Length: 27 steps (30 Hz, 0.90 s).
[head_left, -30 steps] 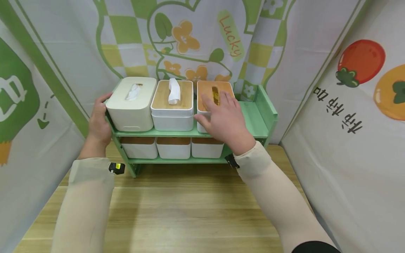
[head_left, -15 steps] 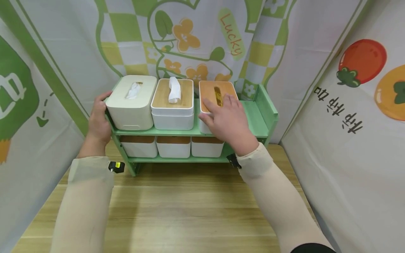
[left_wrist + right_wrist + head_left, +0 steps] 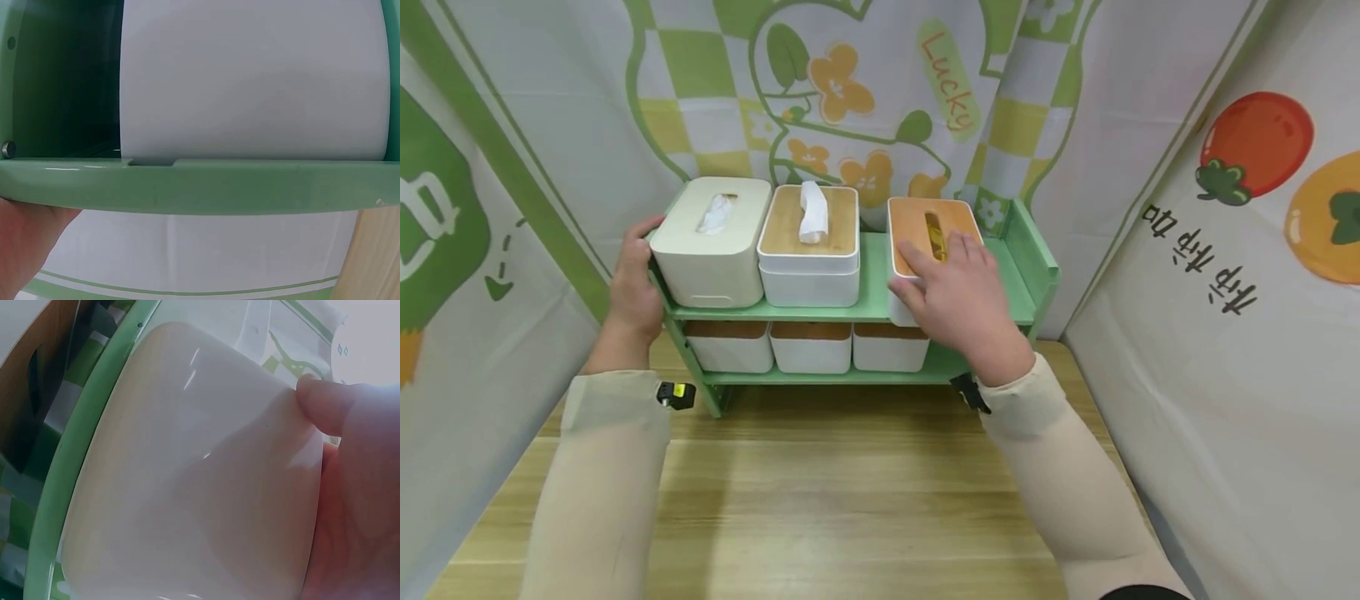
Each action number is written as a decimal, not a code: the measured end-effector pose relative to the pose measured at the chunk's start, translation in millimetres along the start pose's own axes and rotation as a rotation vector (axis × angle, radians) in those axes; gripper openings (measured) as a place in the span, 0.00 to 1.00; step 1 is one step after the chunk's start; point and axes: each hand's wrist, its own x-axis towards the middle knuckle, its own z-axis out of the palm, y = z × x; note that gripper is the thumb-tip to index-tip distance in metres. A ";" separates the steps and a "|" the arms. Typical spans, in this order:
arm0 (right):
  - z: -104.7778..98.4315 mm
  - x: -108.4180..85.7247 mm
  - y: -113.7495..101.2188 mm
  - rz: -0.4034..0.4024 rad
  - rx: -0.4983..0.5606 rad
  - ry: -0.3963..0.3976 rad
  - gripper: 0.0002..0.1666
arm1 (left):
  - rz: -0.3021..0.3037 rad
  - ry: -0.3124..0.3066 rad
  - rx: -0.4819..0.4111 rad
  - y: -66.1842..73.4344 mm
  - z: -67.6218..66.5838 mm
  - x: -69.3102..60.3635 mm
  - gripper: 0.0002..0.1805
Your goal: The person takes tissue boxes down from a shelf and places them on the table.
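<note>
A green two-tier shelf (image 3: pixel 874 287) stands ahead. My left hand (image 3: pixel 636 287) grips its left side; in the left wrist view, part of that hand (image 3: pixel 28 240) lies under the green side board (image 3: pixel 206 186). On the top tier, my right hand (image 3: pixel 966 296) holds a white tissue box (image 3: pixel 904 310) with an orange-brown slotted lid (image 3: pixel 917 223). Its fingers spread over the lid and the thumb lies at the left front corner. In the right wrist view the thumb (image 3: pixel 325 403) touches the corner of the box's white wall (image 3: pixel 187 469). The box's front reaches past the shelf's front edge.
Left on the top tier are a cream tissue box (image 3: pixel 711 271) and a white tissue box with a wooden lid (image 3: pixel 811 283), tissues showing. Three white boxes, such as the middle one (image 3: pixel 811 354), fill the lower tier's left. The shelf's right end panel (image 3: pixel 1033 250) rises beyond my right hand.
My right hand has moved the orange-lidded tissue box rightward and slightly toward me, widening the gap beside the wooden-lidded box. My left hand stays on the shelf's side.
</note>
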 end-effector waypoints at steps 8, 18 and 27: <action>-10.8 -6.5 3.9 0.011 0.023 -0.055 0.41 | 0.004 0.013 0.011 1.2 1.1 -1.1 0.31; -13.1 0.5 5.7 0.039 -0.009 -0.130 0.43 | 0.009 0.011 0.033 1.3 1.2 -2.0 0.30; -13.6 -3.6 15.0 0.065 -0.008 -0.143 0.43 | -0.003 0.010 0.049 2.8 0.4 -1.4 0.31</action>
